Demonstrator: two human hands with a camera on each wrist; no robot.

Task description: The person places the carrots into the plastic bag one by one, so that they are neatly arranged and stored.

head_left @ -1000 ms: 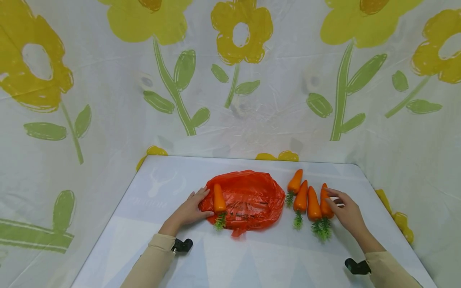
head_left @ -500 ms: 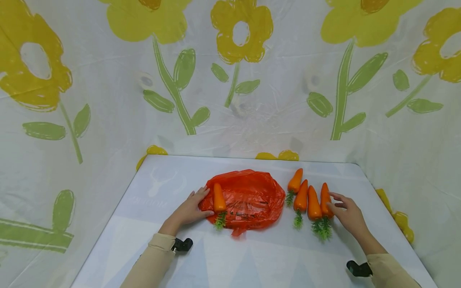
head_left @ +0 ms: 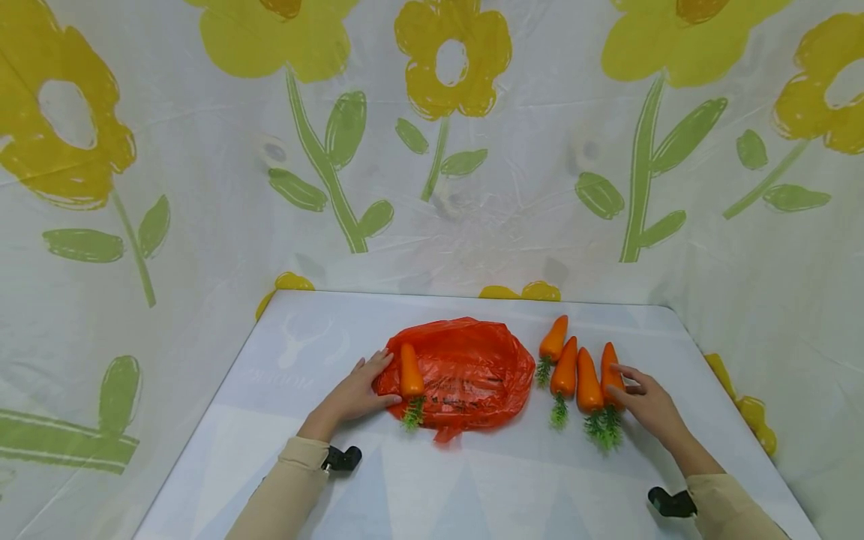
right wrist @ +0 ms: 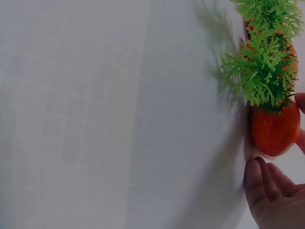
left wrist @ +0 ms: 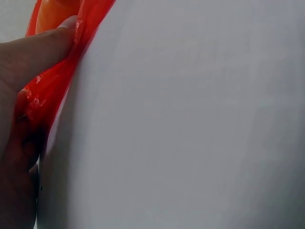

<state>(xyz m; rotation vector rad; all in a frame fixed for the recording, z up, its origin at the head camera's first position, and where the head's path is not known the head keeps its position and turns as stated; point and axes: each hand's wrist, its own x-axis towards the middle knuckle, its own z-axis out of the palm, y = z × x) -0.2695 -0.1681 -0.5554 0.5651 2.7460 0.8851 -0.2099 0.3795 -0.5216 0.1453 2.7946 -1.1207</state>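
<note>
We're getting the head view looking forward and down from above the table, taking in both hands and the flowered backdrop. The left wrist view is sitting very close, sharing the orange bag edge. The right wrist view is equally close, sharing the rightmost carrot with head.

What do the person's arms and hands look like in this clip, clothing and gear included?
Both hands, left hand and right hand, are bare, without gloves or rings in view. Each arm wears a beige long sleeve, and a small black device sits at each wrist.
</note>
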